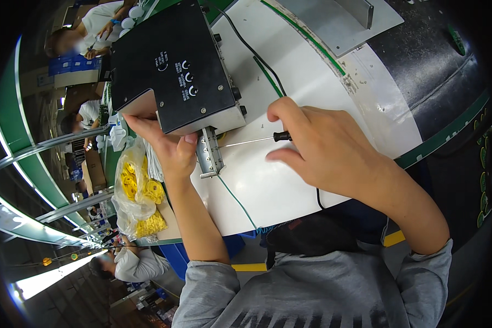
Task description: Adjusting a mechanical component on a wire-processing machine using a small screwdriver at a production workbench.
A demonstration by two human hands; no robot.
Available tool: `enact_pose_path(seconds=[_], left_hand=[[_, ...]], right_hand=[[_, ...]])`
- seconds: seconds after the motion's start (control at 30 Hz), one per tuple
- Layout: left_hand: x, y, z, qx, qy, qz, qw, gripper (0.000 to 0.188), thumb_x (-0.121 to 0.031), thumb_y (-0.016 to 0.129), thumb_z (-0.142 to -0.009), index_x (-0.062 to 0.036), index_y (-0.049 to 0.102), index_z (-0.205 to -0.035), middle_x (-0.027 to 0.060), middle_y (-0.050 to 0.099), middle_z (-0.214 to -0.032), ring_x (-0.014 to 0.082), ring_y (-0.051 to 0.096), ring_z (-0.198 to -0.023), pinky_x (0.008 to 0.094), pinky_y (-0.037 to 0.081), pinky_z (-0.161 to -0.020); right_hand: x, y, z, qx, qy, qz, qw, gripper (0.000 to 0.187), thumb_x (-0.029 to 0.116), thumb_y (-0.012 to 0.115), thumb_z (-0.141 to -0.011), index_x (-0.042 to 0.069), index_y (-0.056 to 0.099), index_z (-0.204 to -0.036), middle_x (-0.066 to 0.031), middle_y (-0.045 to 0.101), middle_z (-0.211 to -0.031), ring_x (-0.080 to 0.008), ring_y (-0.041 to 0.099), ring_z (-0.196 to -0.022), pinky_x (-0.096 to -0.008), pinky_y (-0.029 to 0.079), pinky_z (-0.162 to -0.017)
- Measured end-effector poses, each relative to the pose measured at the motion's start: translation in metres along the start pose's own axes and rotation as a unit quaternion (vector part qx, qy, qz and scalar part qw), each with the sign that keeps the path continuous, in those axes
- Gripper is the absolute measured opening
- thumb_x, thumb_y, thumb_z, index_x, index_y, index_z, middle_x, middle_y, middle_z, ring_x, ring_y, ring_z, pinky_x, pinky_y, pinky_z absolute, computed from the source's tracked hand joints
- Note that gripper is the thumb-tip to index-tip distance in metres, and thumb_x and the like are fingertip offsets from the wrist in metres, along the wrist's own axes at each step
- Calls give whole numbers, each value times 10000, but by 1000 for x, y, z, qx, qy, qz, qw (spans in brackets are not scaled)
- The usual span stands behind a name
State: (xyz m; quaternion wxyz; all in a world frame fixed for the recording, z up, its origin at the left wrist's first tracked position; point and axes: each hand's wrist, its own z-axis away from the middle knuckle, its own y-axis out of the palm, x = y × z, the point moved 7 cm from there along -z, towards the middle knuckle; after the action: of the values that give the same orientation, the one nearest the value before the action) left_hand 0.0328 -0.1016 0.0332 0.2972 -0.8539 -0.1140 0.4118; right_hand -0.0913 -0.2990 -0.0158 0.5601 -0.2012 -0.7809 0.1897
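Observation:
A black-topped metal box machine (pixel 142 54) with printed dials and small black knobs sits tilted on the white work surface. A narrow metal rail with several small screws (pixel 210 153) juts from its near side. My left hand (pixel 172 147) grips the machine's near edge, thumb at the base of the rail and fingers partly hidden beneath the box. Between the thumb and fingers of my right hand (pixel 317 142) is a small black-handled screwdriver (pixel 282 136). Its thin shaft points left, the tip at the rail's side.
A clear plastic bag of yellow parts (pixel 130 180) lies left of my forearm. A black cable (pixel 251 39) runs across the white table (pixel 279 186), and a teal cord (pixel 238 202) hangs near its front edge. A grey metal plate (pixel 344 27) stands at the back right. Other people work at the left.

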Motion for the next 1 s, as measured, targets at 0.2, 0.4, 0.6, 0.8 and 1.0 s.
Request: enact_pose_path(seconds=[0.2, 0.4, 0.6, 0.8, 1.0], left_hand=[[4, -3, 1, -23, -14, -15, 1000, 1333, -625, 742, -629, 7, -25, -1517, 194, 223, -1499, 297, 218, -1422, 396, 109, -1179], [7, -7, 1, -39, -12, -12, 999, 1270, -570, 739, -623, -6, 41, -1522, 177, 262, -1484, 291, 241, -1424, 389, 127, -1181], [5, -9, 0, -22, -14, -2, 1000, 1297, -565, 734, -649, 12, -35, -1519, 196, 199, -1511, 294, 194, -1431, 385, 106, -1175], [3, -12, 0, -26, 1, 17, 1000, 1298, -590, 752, -658, 16, -1, -1524, 189, 200, -1517, 284, 176, -1435, 379, 78, -1177], [0, -13, -3, -24, 9, 1, 1000, 1327, -640, 730, -670, 46, -28, -1517, 207, 188, -1523, 295, 157, -1440, 384, 58, -1179]], right_hand=[[3, -10, 2, -48, -37, 4, 998, 254, 165, 731, -812, 27, 536, -896, -104, 610, -775, -279, 657, -724, -374, 515, -595], [6, -2, 0, -55, -14, -7, 998, 174, 149, 706, -821, 32, 580, -848, -80, 580, -764, -257, 641, -701, -344, 518, -602], [15, -9, -1, -98, -79, 45, 991, 145, 145, 698, -820, 41, 598, -808, -56, 593, -734, -215, 641, -708, -314, 513, -594], [22, -2, -4, -54, -87, 86, 991, 144, 134, 689, -828, 41, 615, -747, -64, 607, -716, -222, 642, -692, -317, 498, -574], [9, 0, -14, 34, 14, -24, 999, 214, 177, 633, -879, 16, 632, -738, -156, 624, -672, -352, 624, -658, -441, 482, -602]])
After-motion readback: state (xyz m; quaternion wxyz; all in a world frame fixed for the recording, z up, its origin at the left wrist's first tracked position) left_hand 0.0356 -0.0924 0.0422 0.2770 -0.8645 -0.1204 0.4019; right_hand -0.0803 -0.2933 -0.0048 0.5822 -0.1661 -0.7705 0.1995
